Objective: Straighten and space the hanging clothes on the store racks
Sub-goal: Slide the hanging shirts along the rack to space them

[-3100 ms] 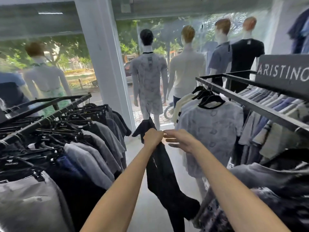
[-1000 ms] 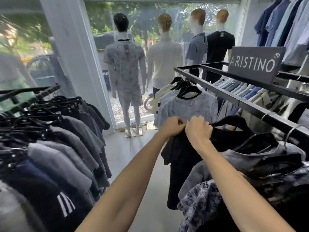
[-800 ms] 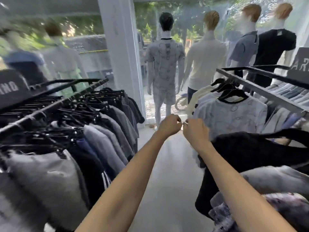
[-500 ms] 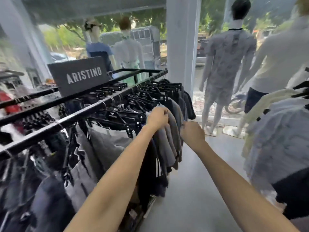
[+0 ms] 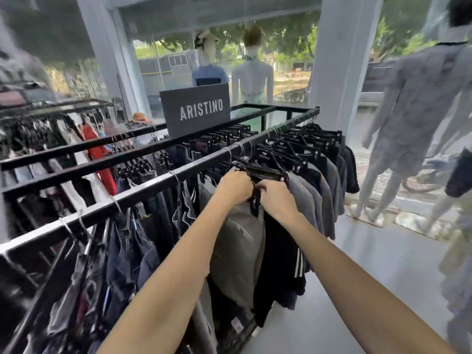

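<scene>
On the front rail of the black rack, a little toward one o'clock from the middle of my view, both my grips meet on one black hanger. My left grip is closed round the near end of its bar, fingers folded over the top. My right grip touches it at its three o'clock, fingers curled down onto the hanger's clip. My own knuckles hide which fingers do the pinching, so I cannot tell that.

The hanger's bar shows just above my right grip, running off toward two o'clock, and its hook goes up to the rail at twelve o'clock. The grey garment it carries hangs straight down at six o'clock, directly under both grips and between my forearms. A black garment with white stripes hangs touching it at four o'clock of my right grip.

From my right grip toward two o'clock a row of grey and dark tops runs on black hangers to the far end of the rail, packed close. At eight o'clock of my left grip, dark clothes hang crowded and tilted.

An ARISTINO sign stands on the rack at eleven o'clock of my grips. Two mannequins stand in the window behind it, and another in a grey set stands at three o'clock of the view
</scene>
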